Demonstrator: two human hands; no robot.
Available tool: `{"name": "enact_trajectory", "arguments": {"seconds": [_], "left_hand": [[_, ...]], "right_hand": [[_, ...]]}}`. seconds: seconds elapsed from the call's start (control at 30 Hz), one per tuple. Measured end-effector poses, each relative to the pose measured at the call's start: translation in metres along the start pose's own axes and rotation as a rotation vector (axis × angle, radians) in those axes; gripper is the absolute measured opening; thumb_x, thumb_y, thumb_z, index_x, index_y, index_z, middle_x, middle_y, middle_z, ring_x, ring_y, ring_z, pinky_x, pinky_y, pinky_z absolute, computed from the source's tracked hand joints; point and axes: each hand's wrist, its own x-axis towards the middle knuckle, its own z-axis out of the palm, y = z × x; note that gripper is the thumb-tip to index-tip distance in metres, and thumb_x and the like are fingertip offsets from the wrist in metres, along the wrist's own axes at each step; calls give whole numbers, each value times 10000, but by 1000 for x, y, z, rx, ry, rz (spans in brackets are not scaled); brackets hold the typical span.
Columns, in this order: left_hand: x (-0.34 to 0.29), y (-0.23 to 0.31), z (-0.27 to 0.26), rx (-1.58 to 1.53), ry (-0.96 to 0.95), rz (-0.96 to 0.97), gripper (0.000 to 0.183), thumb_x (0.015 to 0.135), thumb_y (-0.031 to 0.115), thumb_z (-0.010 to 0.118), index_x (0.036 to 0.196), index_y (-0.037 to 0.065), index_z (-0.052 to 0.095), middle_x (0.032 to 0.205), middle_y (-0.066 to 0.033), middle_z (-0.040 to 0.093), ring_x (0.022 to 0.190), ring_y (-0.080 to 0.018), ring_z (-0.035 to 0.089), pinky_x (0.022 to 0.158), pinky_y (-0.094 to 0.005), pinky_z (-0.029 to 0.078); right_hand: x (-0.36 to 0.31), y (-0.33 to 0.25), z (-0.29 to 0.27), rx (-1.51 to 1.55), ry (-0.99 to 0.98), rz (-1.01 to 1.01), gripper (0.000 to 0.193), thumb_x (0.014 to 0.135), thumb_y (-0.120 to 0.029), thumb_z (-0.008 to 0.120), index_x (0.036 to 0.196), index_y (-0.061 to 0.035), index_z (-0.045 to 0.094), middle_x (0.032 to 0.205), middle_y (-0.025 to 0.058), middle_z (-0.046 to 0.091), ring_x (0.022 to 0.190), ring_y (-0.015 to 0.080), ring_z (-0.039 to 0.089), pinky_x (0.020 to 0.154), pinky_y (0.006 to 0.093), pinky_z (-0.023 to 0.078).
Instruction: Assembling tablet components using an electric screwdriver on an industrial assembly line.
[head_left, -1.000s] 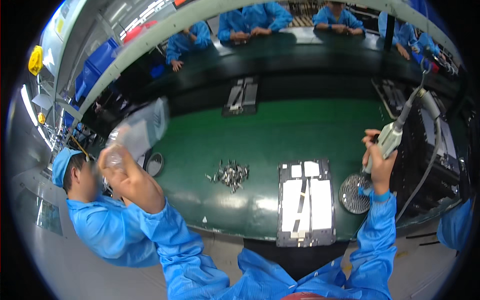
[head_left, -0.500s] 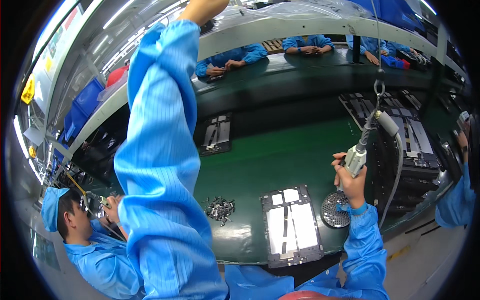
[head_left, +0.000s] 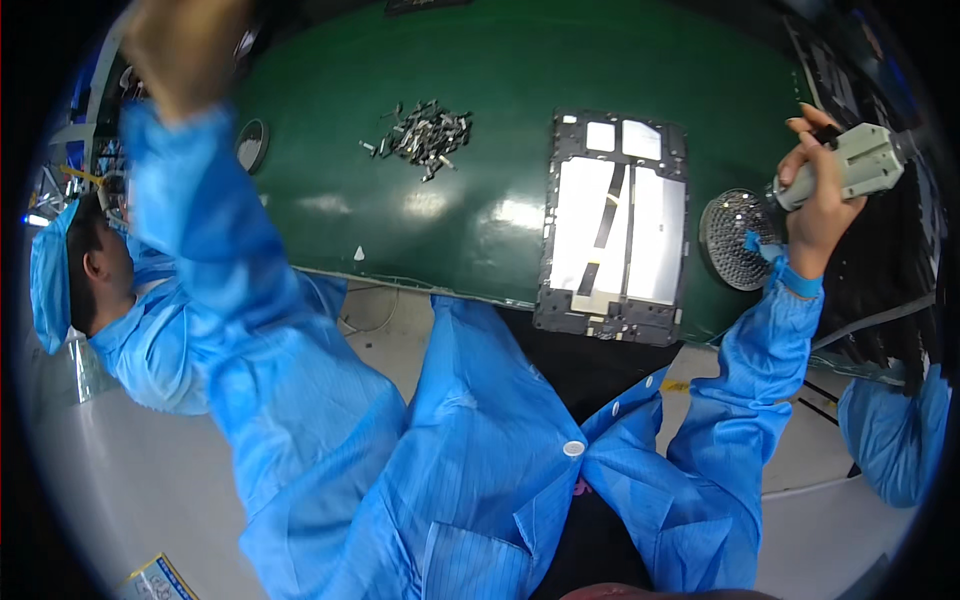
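My right hand [head_left: 822,205] is closed around a pale grey-green electric screwdriver [head_left: 866,160] at the right of the bench. Just below and to the left of it sits a round metal dish [head_left: 722,240] with a dimpled surface. An opened tablet body [head_left: 652,235] lies flat near the front edge, its black frame around white panels and a dark ribbon strip. My left hand [head_left: 185,50] is raised at the upper left, over the bench side and smeared by motion, so its fingers cannot be made out.
A heap of small black and silver parts [head_left: 425,138] lies on the green bench [head_left: 500,60]. At the left are a small round dish [head_left: 251,146] and a co-worker in a blue cap [head_left: 52,270]. Dark panels [head_left: 860,260] line the right side; another blue sleeve [head_left: 895,440] shows there.
The view has tilted downward, bringing my lap into sight. My raised left arm has swung down and to the left. My right hand still holds the screwdriver, now tilted more sideways.
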Motion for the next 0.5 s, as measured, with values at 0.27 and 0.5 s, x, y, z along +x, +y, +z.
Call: {"name": "enact_trajectory", "arguments": {"seconds": [0.27, 0.5], "left_hand": [[-250, -38, 18, -133, -592, -694, 256, 804, 191, 812, 1012, 68, 728, 1000, -13, 649, 881, -135, 603, 774, -293, 473], [-254, -37, 25, -67, -579, -458, 114, 925, 98, 666, 979, 1, 691, 938, -134, 666, 884, -223, 683, 783, -312, 523]], "right_hand": [[-4, 6, -10, -51, -13, -3, 346, 887, -34, 546, 1166, 163, 603, 916, 175, 702, 537, 106, 539, 492, 251, 425], [4, 25, -25, -47, -39, -123, 317, 882, -109, 652, 1128, 91, 657, 716, 107, 667, 543, 129, 595, 491, 265, 456]]}}
